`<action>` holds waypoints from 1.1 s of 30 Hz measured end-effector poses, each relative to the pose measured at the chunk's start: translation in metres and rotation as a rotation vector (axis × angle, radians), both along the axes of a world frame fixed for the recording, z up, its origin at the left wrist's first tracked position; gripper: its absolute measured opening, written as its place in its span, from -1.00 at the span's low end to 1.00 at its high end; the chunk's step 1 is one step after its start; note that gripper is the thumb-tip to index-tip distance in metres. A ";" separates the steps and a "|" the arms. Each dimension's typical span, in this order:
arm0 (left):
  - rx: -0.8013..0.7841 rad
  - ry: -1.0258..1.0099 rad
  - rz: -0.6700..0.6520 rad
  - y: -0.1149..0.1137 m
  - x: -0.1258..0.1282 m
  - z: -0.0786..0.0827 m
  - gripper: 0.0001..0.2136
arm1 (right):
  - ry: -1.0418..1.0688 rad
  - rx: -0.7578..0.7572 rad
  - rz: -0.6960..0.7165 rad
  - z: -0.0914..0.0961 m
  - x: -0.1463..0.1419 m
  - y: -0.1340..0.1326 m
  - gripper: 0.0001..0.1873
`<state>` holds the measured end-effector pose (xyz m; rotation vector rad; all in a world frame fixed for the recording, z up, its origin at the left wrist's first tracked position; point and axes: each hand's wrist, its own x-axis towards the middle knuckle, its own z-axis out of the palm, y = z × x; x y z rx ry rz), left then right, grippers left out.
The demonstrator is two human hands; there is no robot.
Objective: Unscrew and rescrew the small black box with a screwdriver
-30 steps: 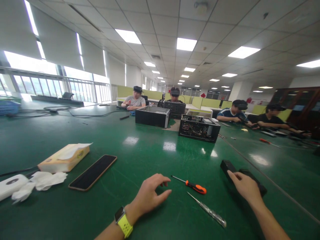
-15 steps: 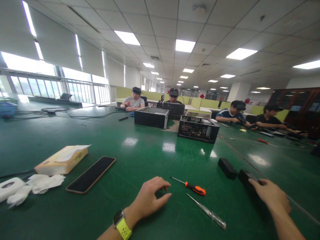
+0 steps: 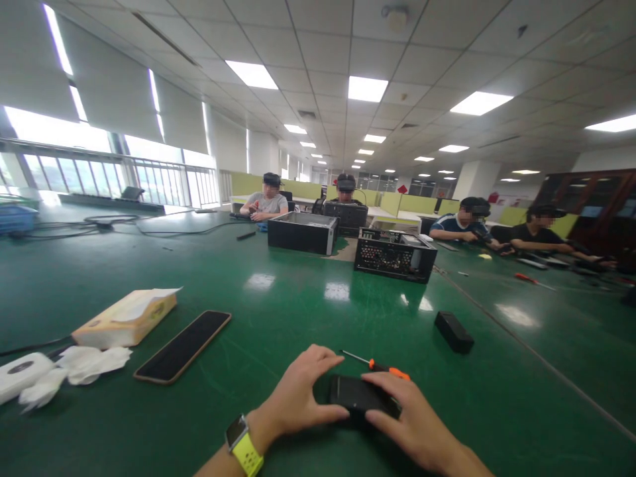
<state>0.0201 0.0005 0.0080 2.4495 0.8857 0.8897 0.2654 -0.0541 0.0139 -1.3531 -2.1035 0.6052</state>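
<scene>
In the head view my right hand (image 3: 415, 417) is closed around the right part of a black oblong block (image 3: 360, 392), with thumb and fingers on opposite sides. The block's exact kind does not show. Beside its left end, my left hand (image 3: 301, 391) has thumb and fingers spread apart; the thumb overlaps the block's near corner, and I cannot tell whether it touches. Just behind lies an orange-and-black screwdriver (image 3: 380, 366), its handle partly covered by my right fingers. A second black block (image 3: 453, 331) lies farther right on the green table (image 3: 238, 424).
On the left are a phone (image 3: 183, 346), a tissue pack (image 3: 126, 318), crumpled tissues (image 3: 92, 364) and a white device (image 3: 22, 376). Farther back stand two computer cases, a black one (image 3: 298, 237) and an opened one (image 3: 395, 258). Several people sit across the table.
My right hand has brought one black block from the right to in front of my left hand. The clear-handled screwdriver that lay there is now hidden. My left hand has barely moved.
</scene>
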 end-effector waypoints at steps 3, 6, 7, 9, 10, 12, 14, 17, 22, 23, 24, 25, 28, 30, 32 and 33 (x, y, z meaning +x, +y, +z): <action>0.002 0.107 -0.027 -0.002 0.002 0.004 -0.56 | -0.003 0.012 0.035 0.004 0.000 -0.001 -0.54; 0.018 0.132 -0.031 -0.004 0.003 0.007 -0.60 | -0.048 0.022 -0.042 0.010 0.026 0.007 -0.68; 0.025 0.129 -0.032 -0.003 0.003 0.008 -0.59 | -0.090 -0.021 -0.047 0.010 0.038 0.010 -0.70; 0.040 0.115 -0.033 -0.003 0.002 0.007 -0.58 | -0.182 -0.172 -0.041 0.007 0.058 0.014 -0.74; 0.049 0.105 -0.033 -0.002 0.002 0.006 -0.59 | -0.208 -0.243 -0.041 0.005 0.066 0.015 -0.79; 0.070 0.087 -0.033 -0.002 0.002 0.003 -0.61 | -0.223 -0.320 -0.048 0.001 0.077 0.017 -0.90; 0.087 0.078 -0.037 -0.001 0.002 0.001 -0.63 | -0.203 -0.322 -0.043 -0.001 0.081 0.017 -0.95; 0.101 0.074 -0.033 -0.001 0.003 0.000 -0.66 | -0.175 -0.235 -0.086 -0.001 0.080 0.022 -0.84; 0.082 0.064 -0.041 -0.002 0.003 0.003 -0.67 | -0.110 -0.024 -0.262 -0.012 0.075 0.034 -0.65; 0.073 0.058 -0.049 -0.002 0.003 0.003 -0.68 | -0.085 -0.023 -0.241 -0.015 0.075 0.036 -0.66; 0.064 0.050 -0.056 -0.002 0.003 0.003 -0.68 | -0.069 -0.021 -0.214 -0.017 0.075 0.037 -0.70; 0.056 0.040 -0.062 -0.002 0.003 0.003 -0.68 | -0.041 -0.018 -0.194 -0.018 0.076 0.039 -0.73; 0.035 0.005 -0.072 -0.002 0.004 0.001 -0.69 | 0.269 -0.010 -0.216 -0.018 0.081 0.040 -0.70; 0.021 -0.014 -0.075 -0.002 0.004 -0.001 -0.71 | 0.530 0.004 -0.249 -0.016 0.085 0.041 -0.66; 0.011 -0.031 -0.075 -0.002 0.004 -0.001 -0.71 | 0.673 0.027 -0.269 -0.016 0.089 0.041 -0.64; 0.008 -0.038 -0.075 -0.002 0.004 -0.002 -0.70 | 0.702 0.036 -0.271 -0.015 0.090 0.041 -0.63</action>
